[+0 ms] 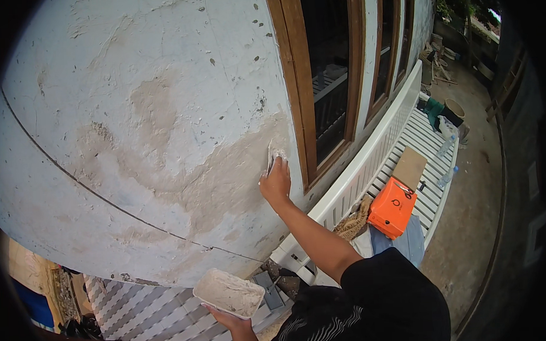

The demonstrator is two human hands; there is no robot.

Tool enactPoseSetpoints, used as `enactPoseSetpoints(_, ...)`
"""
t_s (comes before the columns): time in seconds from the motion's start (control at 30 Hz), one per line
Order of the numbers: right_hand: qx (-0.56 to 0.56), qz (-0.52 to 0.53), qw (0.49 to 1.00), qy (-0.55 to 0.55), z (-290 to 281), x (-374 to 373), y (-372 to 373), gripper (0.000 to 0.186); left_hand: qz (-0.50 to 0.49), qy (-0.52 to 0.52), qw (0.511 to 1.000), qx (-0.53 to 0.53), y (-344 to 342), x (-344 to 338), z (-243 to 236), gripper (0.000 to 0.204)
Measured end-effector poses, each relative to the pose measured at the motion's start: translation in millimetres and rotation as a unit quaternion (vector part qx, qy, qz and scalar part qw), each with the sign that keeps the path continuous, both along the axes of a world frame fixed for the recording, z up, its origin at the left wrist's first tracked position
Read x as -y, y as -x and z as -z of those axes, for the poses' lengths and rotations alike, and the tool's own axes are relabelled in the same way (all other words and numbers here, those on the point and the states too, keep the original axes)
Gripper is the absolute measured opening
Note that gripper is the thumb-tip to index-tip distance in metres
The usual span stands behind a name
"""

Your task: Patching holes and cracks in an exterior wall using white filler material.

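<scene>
My left hand [230, 319] supports a white rectangular plastic tub [200, 287] from below, its fingers against the near side. Pale putty [232, 290] coats the inside of the tub. Raised against the wall [222, 82], my right hand [276, 181] is closed on a small flat putty spreader [276, 155], mostly hidden by the fingers and smeared white. The spreader is at the edge of a damp beige putty patch [225, 181], just left of the brown wooden window frame [297, 91]. Around the patch, the white paint is rough and chipped.
A white slatted bench [438, 177] runs along the wall at right, carrying an orange box [393, 208], scissors [404, 192], a brown board [409, 167] and plastic bottles [448, 176]. A grey trowel-like tool [270, 291] lies beyond the tub. A dark cable [105, 197] crosses the wall.
</scene>
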State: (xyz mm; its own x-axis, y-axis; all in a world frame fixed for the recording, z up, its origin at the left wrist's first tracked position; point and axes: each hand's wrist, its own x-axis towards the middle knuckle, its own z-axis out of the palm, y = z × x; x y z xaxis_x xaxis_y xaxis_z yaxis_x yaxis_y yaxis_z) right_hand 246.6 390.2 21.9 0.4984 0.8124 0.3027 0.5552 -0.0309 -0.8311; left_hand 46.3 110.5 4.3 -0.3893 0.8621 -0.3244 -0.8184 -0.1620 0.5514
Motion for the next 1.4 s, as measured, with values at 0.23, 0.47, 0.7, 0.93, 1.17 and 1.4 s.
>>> enactPoseSetpoints(0.23,-0.034,-0.186,0.976,0.105,1.7,43.9,-20.9,0.050,0.017,0.018,1.000,-0.007,-3.3,-0.7,1.1,0.064)
enactPoseSetpoints(0.47,-0.056,-0.049,0.994,0.083,-4.7,-5.7,-52.4,0.046,0.011,-0.006,1.000,0.006,-6.5,3.5,-9.0,0.064)
enactPoseSetpoints(0.7,0.049,-0.201,0.974,0.093,-4.8,51.0,20.5,0.047,0.007,-0.012,1.000,0.000,-1.1,2.2,6.0,0.064)
enactPoseSetpoints(0.93,0.036,-0.112,0.982,0.147,17.1,21.8,-65.0,0.042,-0.026,-0.006,1.000,-0.016,8.8,15.1,4.5,0.065)
enactPoseSetpoints(1.17,0.031,-0.192,0.972,0.132,16.7,39.6,49.4,0.034,-0.052,0.005,0.998,-0.028,19.2,32.5,16.5,0.065)
enactPoseSetpoints(1.4,-0.196,-0.303,0.930,0.067,40.1,93.0,42.8,0.030,-0.065,0.010,0.997,-0.036,19.4,31.7,-4.2,0.064)
